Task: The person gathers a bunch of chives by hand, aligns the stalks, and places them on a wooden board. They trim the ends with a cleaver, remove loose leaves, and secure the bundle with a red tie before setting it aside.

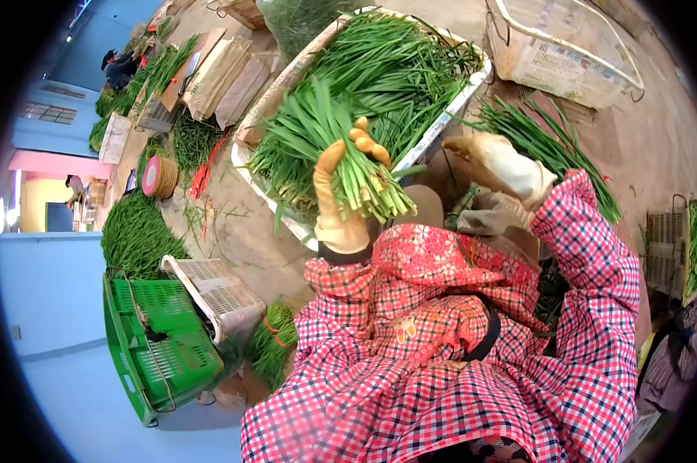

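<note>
A bare concrete floor (240, 231) spread out below the wearer, strewn with heaps of greens, and a pale blue wall (32, 309) closed it off at the far left. Beside that wall lay a bright green slatted plastic crate (159, 351), with a white slatted plastic crate (221, 293) leaning against it. A loose heap of green stalks (136, 235) sat on the floor just behind them. Further back, another person in dark clothes (121, 69) bent over more greens, near flat brown cardboard sheets (221, 77).

In the middle stood a long white tray (441, 127), filled with leafy greens. In front of it, the left hand (339, 208), in a yellowish work glove below a red checked sleeve (341, 301), was closed around a bundle of long green stalks (348, 154). Thumb and fingers were wrapped tight near the cut ends, and the leafy tops fanned up and to the left over the tray.

To the right, the right hand (503, 166), in a cream glove, lay well apart from the left, with its fingers loosely curled and pointing left. It rested against loose green stalks (553, 147) spread on the floor, but whether it gripped any of them could not be told. A white plastic basket (565, 50) stood beyond it at the upper right.
</note>
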Available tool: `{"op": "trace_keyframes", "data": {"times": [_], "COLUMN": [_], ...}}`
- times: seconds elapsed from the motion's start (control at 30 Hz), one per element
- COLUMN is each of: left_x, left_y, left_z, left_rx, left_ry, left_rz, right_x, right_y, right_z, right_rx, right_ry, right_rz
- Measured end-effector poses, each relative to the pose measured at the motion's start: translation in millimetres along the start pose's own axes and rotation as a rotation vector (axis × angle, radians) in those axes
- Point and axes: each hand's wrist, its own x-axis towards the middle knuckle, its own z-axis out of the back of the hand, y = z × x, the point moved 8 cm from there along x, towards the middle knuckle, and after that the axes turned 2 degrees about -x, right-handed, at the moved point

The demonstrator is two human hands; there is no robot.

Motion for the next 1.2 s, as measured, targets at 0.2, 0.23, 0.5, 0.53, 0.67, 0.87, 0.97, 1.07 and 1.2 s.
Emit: {"op": "trace_keyframes", "data": {"times": [0.2,0.23,0.5,0.53,0.67,0.87,0.97,1.07,1.2], "left_x": [-5,-7,-18,-20,-17,-21,-14,-15,0], "left_y": [-12,-13,15,21,51,87,107,122,147], "left_z": [-17,-19,-34,-37,-34,-41,-41,-34,-25], "left_rx": [0.104,0.071,0.380,0.450,0.634,0.705,0.747,0.778,0.969], "left_ry": [0.072,0.083,0.062,0.073,-0.006,0.028,0.012,0.024,0.091], "left_rz": [-0.042,-0.046,0.020,0.058,0.184,0.317,0.362,0.459,0.449], "right_x": [3,2,-2,-5,-21,-60,-62,-78,-102], "right_y": [-1,-3,33,33,12,8,0,1,-35], "right_z": [11,13,34,40,95,141,122,115,98], "right_rx": [0.210,0.300,0.711,0.788,0.924,0.930,0.961,0.888,1.068], "right_ry": [-0.097,-0.062,-0.134,-0.173,-0.622,-0.685,-0.593,-0.653,-0.682], "right_rz": [-0.063,-0.142,0.019,-0.016,0.039,-0.001,-0.037,-0.118,-0.263]}}
